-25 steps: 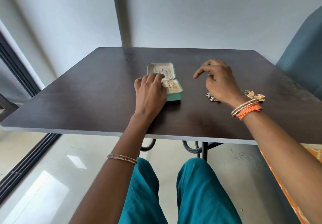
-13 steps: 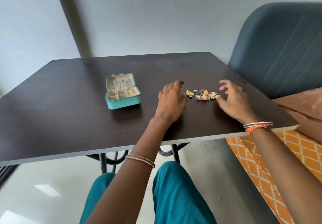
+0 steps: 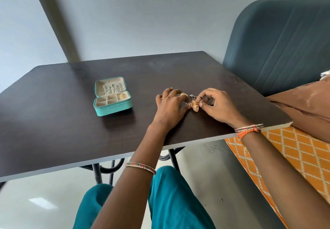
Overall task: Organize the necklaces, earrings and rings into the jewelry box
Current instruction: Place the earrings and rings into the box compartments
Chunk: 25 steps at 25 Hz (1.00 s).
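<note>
**Both hands on jewelry pile, box open at left**

Dark table (image 3: 71, 130). Teal jewelry box (image 3: 112, 96) open, mid-table toward left edge, gold pieces in one compartment. Left hand (image 3: 169, 106) and right hand (image 3: 218, 106) pinch gold earrings (image 3: 195, 104) near right edge.

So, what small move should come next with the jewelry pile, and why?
Probably lift the gold earring clear of the pile. Both the right hand and the left hand already pinch at it on the table, while the open jewelry box with free compartments sits to the left.
</note>
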Motion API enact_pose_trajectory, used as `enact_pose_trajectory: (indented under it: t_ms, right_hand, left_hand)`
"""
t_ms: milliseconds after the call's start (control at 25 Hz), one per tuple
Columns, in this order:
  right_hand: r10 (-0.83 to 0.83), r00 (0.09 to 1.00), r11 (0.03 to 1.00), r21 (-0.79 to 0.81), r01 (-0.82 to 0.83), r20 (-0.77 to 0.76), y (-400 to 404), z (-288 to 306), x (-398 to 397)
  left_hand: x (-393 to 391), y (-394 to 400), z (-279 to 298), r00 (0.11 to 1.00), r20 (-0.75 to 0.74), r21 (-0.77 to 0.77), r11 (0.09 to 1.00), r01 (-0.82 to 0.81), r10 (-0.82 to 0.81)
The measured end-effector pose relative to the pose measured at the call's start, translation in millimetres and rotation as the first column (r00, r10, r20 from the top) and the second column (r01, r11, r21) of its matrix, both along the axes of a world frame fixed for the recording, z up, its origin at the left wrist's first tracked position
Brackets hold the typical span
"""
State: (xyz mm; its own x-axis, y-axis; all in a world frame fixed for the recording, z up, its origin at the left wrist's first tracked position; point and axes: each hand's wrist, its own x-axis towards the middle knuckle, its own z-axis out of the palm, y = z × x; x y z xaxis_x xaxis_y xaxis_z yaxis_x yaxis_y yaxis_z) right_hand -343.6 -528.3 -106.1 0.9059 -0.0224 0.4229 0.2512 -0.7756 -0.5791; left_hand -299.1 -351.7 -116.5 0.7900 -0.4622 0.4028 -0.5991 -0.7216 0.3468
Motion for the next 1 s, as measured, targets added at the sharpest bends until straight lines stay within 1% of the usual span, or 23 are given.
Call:
enact_pose_trajectory:
  t_ms: [80, 160, 200, 280, 400, 520, 640, 720, 800, 880, 1000]
  right_hand:
    - [-0.012, 1.000, 0.993, 0.117, 0.012, 0.000, 0, 1, -1]
    - [-0.070, 0.997, 0.966, 0.251, 0.065, 0.012, -4, 3, 1]
    - [-0.107, 0.994, 0.957, 0.271, 0.102, 0.001, -6, 3, 4]
    - [-0.136, 0.988, 0.965, 0.216, 0.150, -0.076, -10, 3, 13]
    - [-0.108, 0.974, 0.984, 0.117, 0.133, -0.200, -10, 5, 23]
    - [-0.139, 0.960, 0.987, 0.040, 0.153, -0.243, -5, 13, 29]
    - [-0.193, 0.950, 0.981, -0.066, 0.182, -0.245, -1, 16, 36]
    - [-0.199, 0.953, 0.979, -0.079, 0.186, -0.230, 2, 16, 38]
    - [-0.174, 0.958, 0.985, -0.048, 0.168, -0.229, 3, 16, 38]
    - [-0.130, 0.954, 0.991, -0.052, 0.120, -0.271, 5, 19, 38]
    - [-0.101, 0.939, 0.992, -0.105, 0.070, -0.329, 11, 25, 41]
  left_hand:
    - [0, 1, -1, 1.000, 0.000, -0.024, 1.000, -0.012, 0.012]
    - [-1, 2, 0, 0.999, -0.019, -0.049, 0.998, -0.029, 0.028]
    - [-2, 3, 0, 0.999, -0.032, -0.060, 0.997, -0.042, 0.040]
    - [-2, 3, 0, 0.996, -0.052, -0.078, 0.994, -0.077, 0.073]
    - [-3, 3, 1, 0.991, -0.067, -0.105, 0.987, -0.120, 0.113]
    - [-3, 4, 1, 0.989, -0.083, -0.120, 0.984, -0.131, 0.122]
    - [-4, 4, 1, 0.988, -0.095, -0.132, 0.982, -0.136, 0.124]
    - [-4, 4, 1, 0.988, -0.098, -0.137, 0.981, -0.135, 0.122]
    - [-4, 3, 2, 0.988, -0.095, -0.147, 0.980, -0.131, 0.118]
    - [-5, 2, 2, 0.990, -0.084, -0.168, 0.978, -0.126, 0.113]
    - [-3, 2, 3, 0.991, -0.075, -0.166, 0.978, -0.126, 0.115]
